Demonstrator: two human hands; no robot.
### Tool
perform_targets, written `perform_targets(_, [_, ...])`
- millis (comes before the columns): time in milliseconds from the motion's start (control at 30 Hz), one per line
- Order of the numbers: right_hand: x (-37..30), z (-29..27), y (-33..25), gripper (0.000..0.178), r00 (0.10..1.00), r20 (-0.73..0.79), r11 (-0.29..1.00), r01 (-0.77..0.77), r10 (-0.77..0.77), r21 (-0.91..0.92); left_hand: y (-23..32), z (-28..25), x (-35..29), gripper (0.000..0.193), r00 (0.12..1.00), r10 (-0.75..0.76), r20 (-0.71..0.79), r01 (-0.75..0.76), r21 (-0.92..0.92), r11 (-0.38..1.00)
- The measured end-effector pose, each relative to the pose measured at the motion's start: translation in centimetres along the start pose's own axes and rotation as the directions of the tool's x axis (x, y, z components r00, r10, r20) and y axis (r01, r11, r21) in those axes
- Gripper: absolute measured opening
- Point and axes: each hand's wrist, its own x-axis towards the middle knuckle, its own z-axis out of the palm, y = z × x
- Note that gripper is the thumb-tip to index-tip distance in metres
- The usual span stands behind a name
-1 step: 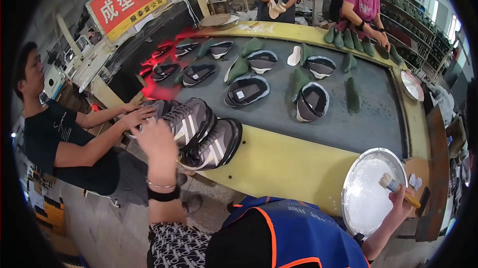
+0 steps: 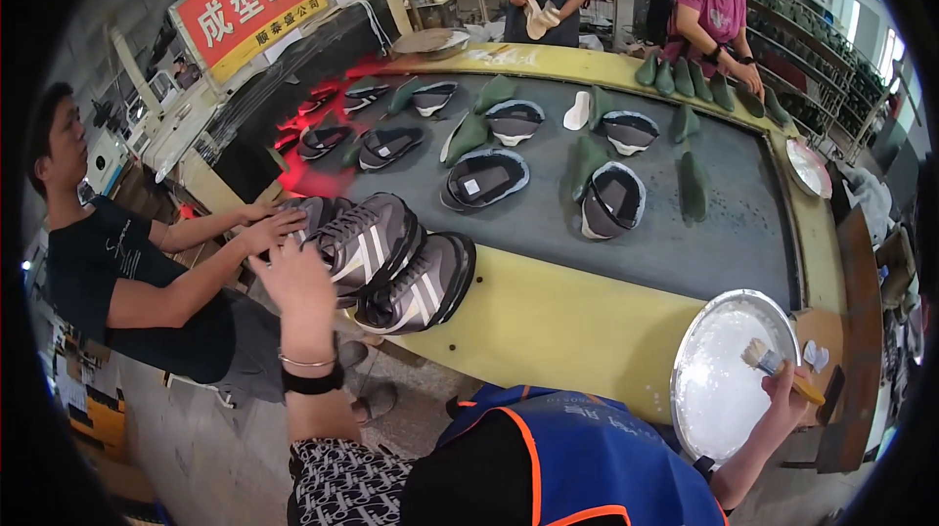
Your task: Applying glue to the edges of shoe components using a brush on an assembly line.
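Note:
My left hand [image 2: 296,279] is raised with its fingers spread, beside grey lace-up sneakers with white stripes at the table's left front edge. It appears to hold nothing; whether the fingertips touch a shoe I cannot tell. The upper sneaker [image 2: 364,238] leans against the nearer sneaker [image 2: 419,286]. In my right hand [image 2: 785,395] is a brush [image 2: 768,360] with pale bristles and a yellow handle. Its bristles are over a round metal basin [image 2: 690,384] coated with white liquid or paste.
A co-worker's hands [image 2: 269,225] rest on another sneaker at the left. The dark conveyor belt [image 2: 626,257] carries shoe uppers [image 2: 486,178] and green shoe lasts [image 2: 693,186], with a red glow at its far left. Two people stand across the table near more lasts [image 2: 685,76].
My left hand has shifted slightly left and down beside the sneakers. The brush in my right hand has barely moved.

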Motion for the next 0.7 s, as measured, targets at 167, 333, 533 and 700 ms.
perform_targets(167, [-0.6,0.0,0.0,0.017,0.999,0.032,0.998,-0.005,0.003,0.070,-2.8,3.0,-0.4,0.058,0.983,0.173,-0.054,-0.181,-0.205,0.962])
perform_targets(333, [-1.0,-0.6,-0.7,0.015,1.000,0.027,0.996,0.008,-0.011,0.090,-1.6,5.1,0.2,0.051,0.952,0.288,-0.108,-0.306,-0.244,0.920])
perform_targets(533, [-1.4,-1.2,-0.2,0.016,1.000,0.026,0.994,-0.004,0.001,0.110,0.8,5.7,1.9,0.033,0.933,0.352,-0.076,-0.346,0.082,0.935])
perform_targets(700, [-1.3,-1.6,-0.2,0.009,0.998,0.027,0.972,-0.053,0.048,0.230,3.3,0.1,0.5,0.038,0.924,0.335,-0.184,-0.368,-0.185,0.911])
